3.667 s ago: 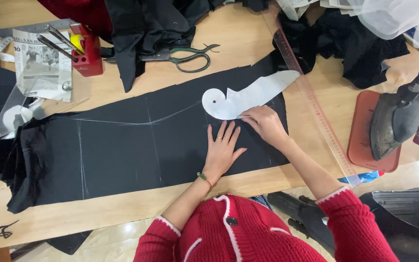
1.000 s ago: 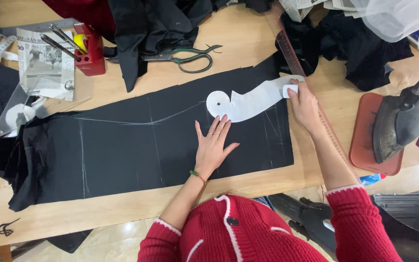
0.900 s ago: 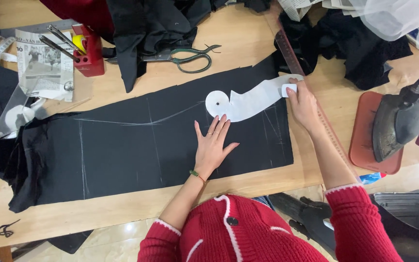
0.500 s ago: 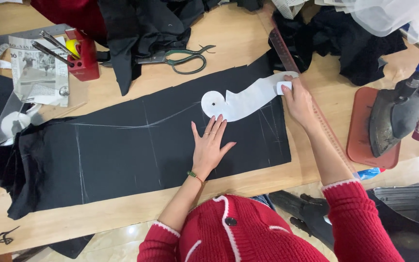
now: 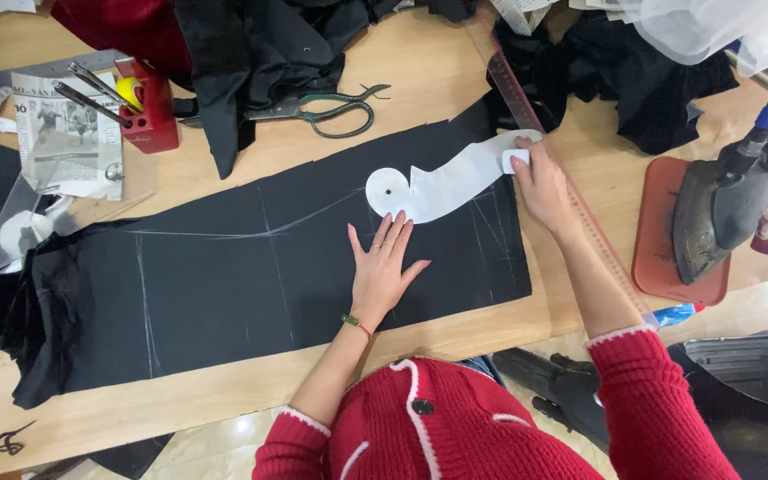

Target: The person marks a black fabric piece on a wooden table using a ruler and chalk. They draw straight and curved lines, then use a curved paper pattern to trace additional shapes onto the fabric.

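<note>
Black fabric (image 5: pixel 251 284), one chalk-marked panel, lies across the wooden table (image 5: pixel 437 71). One white paper pattern (image 5: pixel 442 182) rests on its upper right part, long axis slanting up to the right. Left hand (image 5: pixel 382 267) lies open and flat below its round end. Right hand (image 5: pixel 540 182), shifted from mid-pattern to the far tip, pinches one white chalk piece (image 5: pixel 515 160).

Scissors (image 5: pixel 317 108), iron (image 5: pixel 724 209), red pen holder (image 5: pixel 150 117)
</note>
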